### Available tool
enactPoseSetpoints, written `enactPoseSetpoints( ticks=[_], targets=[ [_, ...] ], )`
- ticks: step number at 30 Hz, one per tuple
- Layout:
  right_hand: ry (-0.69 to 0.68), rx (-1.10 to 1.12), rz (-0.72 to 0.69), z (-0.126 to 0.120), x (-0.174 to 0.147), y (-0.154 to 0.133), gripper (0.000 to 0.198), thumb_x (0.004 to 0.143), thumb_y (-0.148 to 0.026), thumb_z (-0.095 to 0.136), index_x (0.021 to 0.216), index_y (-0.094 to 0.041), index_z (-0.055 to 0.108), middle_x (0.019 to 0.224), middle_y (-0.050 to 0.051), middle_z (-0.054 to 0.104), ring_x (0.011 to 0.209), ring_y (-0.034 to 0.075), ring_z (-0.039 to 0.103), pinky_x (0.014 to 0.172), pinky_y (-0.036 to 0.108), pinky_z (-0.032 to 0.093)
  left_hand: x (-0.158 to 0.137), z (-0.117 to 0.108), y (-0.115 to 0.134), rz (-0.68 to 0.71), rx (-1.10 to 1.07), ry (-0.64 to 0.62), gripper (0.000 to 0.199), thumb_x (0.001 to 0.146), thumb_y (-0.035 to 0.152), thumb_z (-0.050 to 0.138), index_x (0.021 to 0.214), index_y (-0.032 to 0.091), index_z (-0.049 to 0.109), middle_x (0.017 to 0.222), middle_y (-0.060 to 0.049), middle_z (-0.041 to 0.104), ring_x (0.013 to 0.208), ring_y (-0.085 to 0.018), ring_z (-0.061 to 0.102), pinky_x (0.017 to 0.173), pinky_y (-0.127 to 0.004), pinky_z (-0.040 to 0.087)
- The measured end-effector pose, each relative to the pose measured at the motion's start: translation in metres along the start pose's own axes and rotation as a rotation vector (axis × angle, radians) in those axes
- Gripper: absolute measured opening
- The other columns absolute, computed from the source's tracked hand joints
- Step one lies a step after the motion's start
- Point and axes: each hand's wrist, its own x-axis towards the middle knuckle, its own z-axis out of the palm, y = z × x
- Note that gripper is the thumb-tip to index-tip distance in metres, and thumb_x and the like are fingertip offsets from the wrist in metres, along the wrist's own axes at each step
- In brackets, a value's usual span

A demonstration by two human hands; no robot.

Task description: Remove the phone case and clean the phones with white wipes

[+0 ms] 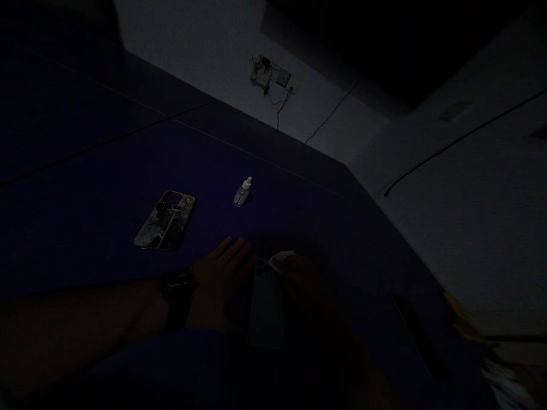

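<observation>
While left hand lies flat | right hand pinches white cloth | phone between them

A dim room, probably in a home; pale wall; wall socket with plugs; loose cable.

Blue surface bears phone, case — and dropper bottle.

1. Phone on surface, betw. L hand & R hand.
2. Wipe in R hand, at phone's far R corner.
3. Dropper btl. beyond phone, twd. surface's far edge; phone case L of btl., slightly nearer.
4. Flat obj. (too dim to ID) nr. R edge.
5. Sockets on wall behind far edge.
</observation>
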Motion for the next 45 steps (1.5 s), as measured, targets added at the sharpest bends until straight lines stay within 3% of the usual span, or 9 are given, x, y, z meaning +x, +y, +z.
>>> enactPoseSetpoints(
  ticks=[7,12,17,20,22,28,35,40,45],
  targets=[
    [-0.157,0.256,-0.041,-0.012,-0.014,0.012,0.046,0.094,-0.013,0.045,0.132,-0.03,0.062,0.126,0.008,0.064,0.118,0.022,0.061,0.102,0.042,0.051,0.002,-0.005,0.003,-0.017,-0.01,-0.018,0.118,0.068,0.09,0.048,0.152,0.007,0.035,0.161,-0.026,0.023,0.15,-0.046,0.018,0.121,-0.059,0.005],
    [-0.108,0.167,0.007,-0.01,-0.014,0.011,0.045,0.099,-0.019,0.046,0.141,-0.031,0.054,0.132,0.008,0.062,0.122,0.022,0.058,0.105,0.045,0.049,0.001,-0.008,0.002,-0.019,0.005,-0.021,0.115,0.071,0.088,0.047,0.152,0.007,0.034,0.161,-0.026,0.025,0.15,-0.045,0.019,0.121,-0.057,0.005],
    [-0.044,0.163,0.087,-0.007,-0.017,0.012,0.035,0.097,-0.029,0.055,0.131,-0.03,0.064,0.134,0.01,0.057,0.123,0.025,0.056,0.102,0.045,0.052,0.002,-0.004,0.001,-0.018,0.008,-0.012,0.122,0.067,0.09,0.049,0.152,0.004,0.032,0.161,-0.027,0.022,0.15,-0.046,0.017,0.121,-0.058,0.004],
    [-0.035,0.185,0.125,-0.003,-0.013,0.012,0.032,0.101,-0.029,0.048,0.129,-0.029,0.064,0.139,0.01,0.053,0.129,0.025,0.052,0.106,0.047,0.048,0.003,-0.001,0.001,-0.009,0.012,-0.002,0.124,0.065,0.092,0.049,0.153,0.005,0.032,0.162,-0.025,0.023,0.149,-0.046,0.018,0.121,-0.058,0.003],
    [-0.066,0.186,0.1,0.0,-0.007,0.009,0.035,0.103,-0.024,0.042,0.133,-0.029,0.061,0.129,0.009,0.06,0.122,0.023,0.056,0.105,0.047,0.049,0.003,0.0,0.001,-0.002,0.017,0.007,0.125,0.064,0.093,0.048,0.153,0.006,0.032,0.162,-0.023,0.024,0.149,-0.047,0.018,0.121,-0.059,0.003],
    [-0.079,0.074,0.027,-0.003,-0.004,0.005,0.035,0.099,-0.019,0.047,0.129,-0.026,0.064,0.1,0.008,0.064,0.088,0.02,0.063,0.078,0.036,0.055,0.001,-0.001,0.002,-0.01,0.025,0.038,0.12,0.067,0.092,0.047,0.152,0.008,0.035,0.161,-0.022,0.029,0.149,-0.046,0.02,0.121,-0.059,0.005],
    [-0.052,-0.033,0.014,-0.001,-0.008,0.001,0.033,0.098,-0.018,0.045,0.121,-0.023,0.069,0.092,0.008,0.064,0.082,0.02,0.06,0.071,0.033,0.052,0.0,-0.005,0.001,0.01,-0.02,0.015,0.12,0.068,0.091,0.049,0.154,0.009,0.033,0.161,-0.022,0.027,0.149,-0.048,0.017,0.121,-0.06,0.004],
    [-0.126,0.01,0.0,0.001,-0.01,-0.001,0.035,0.096,-0.017,0.046,0.122,-0.026,0.068,0.086,0.005,0.066,0.068,0.015,0.062,0.06,0.026,0.051,0.0,-0.003,-0.003,0.026,-0.02,-0.015,0.121,0.068,0.09,0.05,0.156,0.01,0.028,0.163,-0.022,0.023,0.149,-0.048,0.016,0.12,-0.06,0.003],
    [-0.063,0.147,0.076,-0.005,-0.01,0.002,0.034,0.095,-0.016,0.043,0.118,-0.024,0.067,0.108,0.007,0.074,0.095,0.019,0.071,0.081,0.033,0.059,0.001,-0.005,0.0,0.017,-0.009,0.007,0.118,0.07,0.091,0.048,0.154,0.009,0.033,0.161,-0.022,0.027,0.148,-0.048,0.02,0.12,-0.061,0.005]
  ],
)
